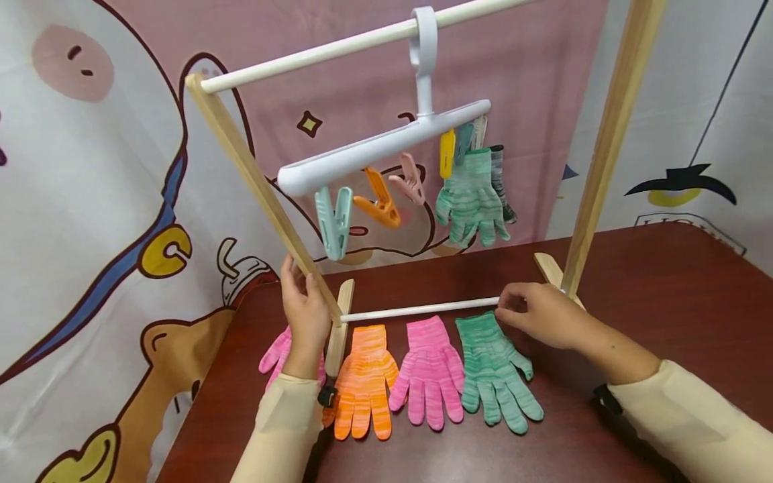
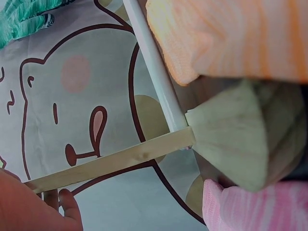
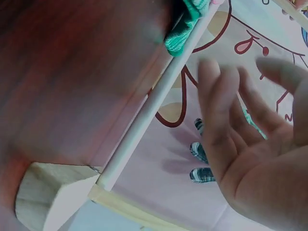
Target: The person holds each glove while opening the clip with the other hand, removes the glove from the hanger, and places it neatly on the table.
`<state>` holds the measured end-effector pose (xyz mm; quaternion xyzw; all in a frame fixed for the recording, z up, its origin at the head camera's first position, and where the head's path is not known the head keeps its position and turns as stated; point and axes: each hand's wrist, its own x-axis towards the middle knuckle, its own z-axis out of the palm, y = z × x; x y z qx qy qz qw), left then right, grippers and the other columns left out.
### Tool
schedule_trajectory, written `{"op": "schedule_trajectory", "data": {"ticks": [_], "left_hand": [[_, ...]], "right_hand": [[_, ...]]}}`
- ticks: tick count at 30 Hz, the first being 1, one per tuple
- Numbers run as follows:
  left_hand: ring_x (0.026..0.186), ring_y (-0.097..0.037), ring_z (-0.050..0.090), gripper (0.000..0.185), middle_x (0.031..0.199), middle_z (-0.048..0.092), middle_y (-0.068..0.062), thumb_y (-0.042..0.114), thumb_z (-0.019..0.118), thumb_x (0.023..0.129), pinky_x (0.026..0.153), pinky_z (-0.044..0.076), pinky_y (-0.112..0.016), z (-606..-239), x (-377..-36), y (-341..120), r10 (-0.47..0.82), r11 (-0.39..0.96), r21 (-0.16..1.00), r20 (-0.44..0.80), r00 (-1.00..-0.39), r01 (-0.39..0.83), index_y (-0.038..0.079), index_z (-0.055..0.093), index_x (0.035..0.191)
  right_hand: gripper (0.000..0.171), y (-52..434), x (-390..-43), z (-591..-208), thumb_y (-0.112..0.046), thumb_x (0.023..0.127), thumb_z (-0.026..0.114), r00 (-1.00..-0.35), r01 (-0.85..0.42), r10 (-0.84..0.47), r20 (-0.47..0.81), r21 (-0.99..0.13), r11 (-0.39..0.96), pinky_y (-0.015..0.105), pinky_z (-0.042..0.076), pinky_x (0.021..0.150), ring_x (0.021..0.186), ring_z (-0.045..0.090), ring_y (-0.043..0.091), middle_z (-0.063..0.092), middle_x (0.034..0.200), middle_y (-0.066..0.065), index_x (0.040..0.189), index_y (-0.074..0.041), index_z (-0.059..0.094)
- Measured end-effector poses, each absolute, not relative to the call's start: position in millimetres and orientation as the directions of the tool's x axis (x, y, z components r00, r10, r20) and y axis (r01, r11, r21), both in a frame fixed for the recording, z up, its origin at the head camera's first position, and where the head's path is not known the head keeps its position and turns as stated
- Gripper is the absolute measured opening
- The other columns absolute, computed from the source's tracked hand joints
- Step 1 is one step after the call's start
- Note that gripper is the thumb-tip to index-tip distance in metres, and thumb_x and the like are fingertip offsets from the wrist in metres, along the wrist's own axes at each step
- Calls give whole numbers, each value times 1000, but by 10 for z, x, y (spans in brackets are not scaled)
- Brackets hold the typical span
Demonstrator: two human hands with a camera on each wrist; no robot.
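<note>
My left hand (image 1: pixel 304 318) holds the left wooden post (image 1: pixel 266 194) of a drying rack, its fingertips showing beside the post in the left wrist view. Loosely bent and with nothing in it, my right hand (image 1: pixel 543 312) hovers by the right end of the white lower bar (image 1: pixel 423 310). On the table between the hands lie an orange glove (image 1: pixel 364 382), a pink glove (image 1: pixel 427 372) and a green glove (image 1: pixel 498 372). Another pink glove (image 1: pixel 276 352) is partly hidden behind my left forearm.
From the white top rod (image 1: pixel 362 41) hangs a white hanger (image 1: pixel 386 144) with several clips, including a teal clip (image 1: pixel 334 221) and an orange clip (image 1: pixel 379 201). A light green glove (image 1: pixel 474 194) and a dark grey glove (image 1: pixel 498 178) hang at its right end. The right post (image 1: pixel 610 147) stands on the table.
</note>
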<state>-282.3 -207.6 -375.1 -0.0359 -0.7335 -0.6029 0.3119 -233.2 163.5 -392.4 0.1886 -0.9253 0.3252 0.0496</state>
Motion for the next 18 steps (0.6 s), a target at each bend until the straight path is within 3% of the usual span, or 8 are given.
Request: {"op": "schedule_trajectory", "data": {"ticks": [4, 8, 11, 14, 18], "left_hand": [[126, -29, 51, 50, 144, 49, -15, 1, 41, 105, 104, 46, -51, -3753, -2829, -2064, -316, 254, 866, 495, -809, 430, 14, 34, 153], [125, -30, 52, 50, 144, 50, -15, 1, 41, 105, 103, 46, -50, -3746, -2832, -2066, -318, 259, 865, 497, -807, 431, 14, 34, 153], [124, -31, 53, 50, 144, 50, -16, 1, 41, 105, 102, 46, -49, -3743, -2824, -2069, -320, 262, 864, 498, -806, 430, 14, 35, 153], [124, -32, 52, 50, 144, 50, -16, 1, 41, 105, 102, 46, -48, -3740, -2817, -2072, -315, 261, 864, 499, -808, 431, 15, 35, 153], [125, -30, 52, 50, 145, 50, -14, 2, 40, 105, 103, 46, -48, -3742, -2808, -2075, -315, 261, 866, 494, -810, 427, 16, 35, 153]], "right_hand": [[7, 1635, -2324, -3803, -21, 93, 71, -915, -383, -210, 344, -578, 721, 26, 43, 54, 60, 51, 9, 68, 84, -2, 91, -15, 69], [11, 1640, -2359, -3615, -25, 95, 69, -891, -376, -115, 439, -571, 729, 27, 39, 49, 51, 43, 9, 66, 76, 3, 96, -14, 69], [13, 1646, -2417, -3491, -25, 96, 68, -863, -380, -56, 503, -571, 728, 28, 43, 55, 60, 53, 13, 66, 75, 6, 99, -12, 69], [15, 1640, -2488, -3383, -22, 95, 67, -842, -379, 4, 539, -598, 706, 30, 47, 69, 80, 63, 22, 70, 91, 9, 103, -8, 68], [26, 1617, -2580, -3262, -24, 96, 65, -856, -357, 50, 515, -657, 663, 41, 50, 79, 94, 65, 32, 66, 108, 16, 114, -5, 64]]}}
